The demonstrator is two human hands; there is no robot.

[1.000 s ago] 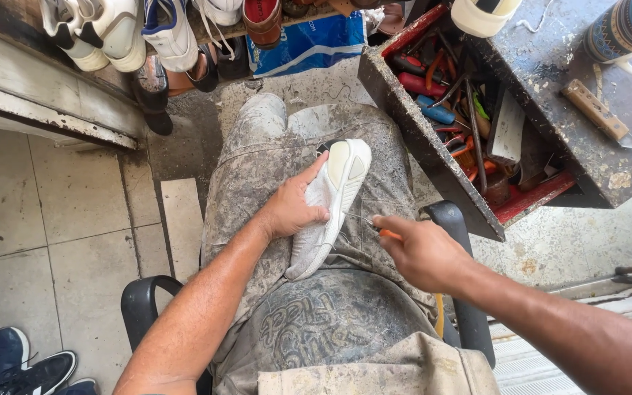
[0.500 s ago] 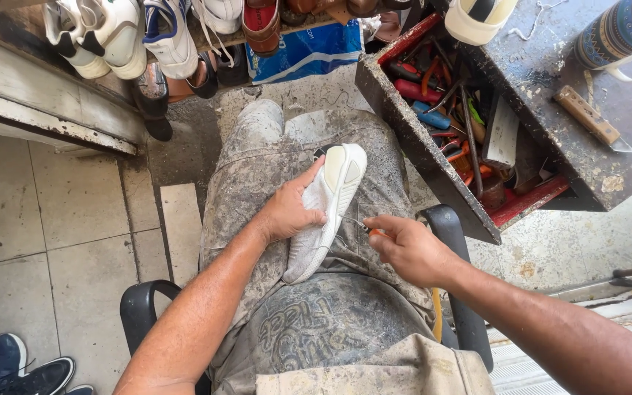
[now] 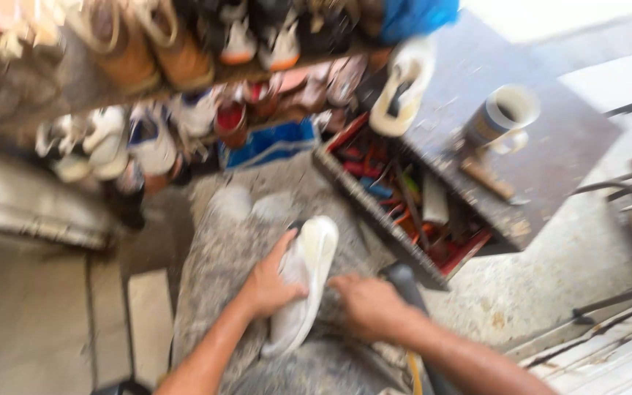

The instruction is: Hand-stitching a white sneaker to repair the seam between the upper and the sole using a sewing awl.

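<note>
surface: dark, worn top; mug, white shoe, small tool on it
tray: open, tools inside
shelf: shoes in rows, blurred
lap: white shoe resting

Your left hand and right hand sit close together on the white shoe in your lap, with almost no gap between them. To your right, the open tool drawer juts in near your right hand, its edge blocking that side. Ahead, shelves of shoes close off the front. Your left side is open over the tiled floor.
</note>
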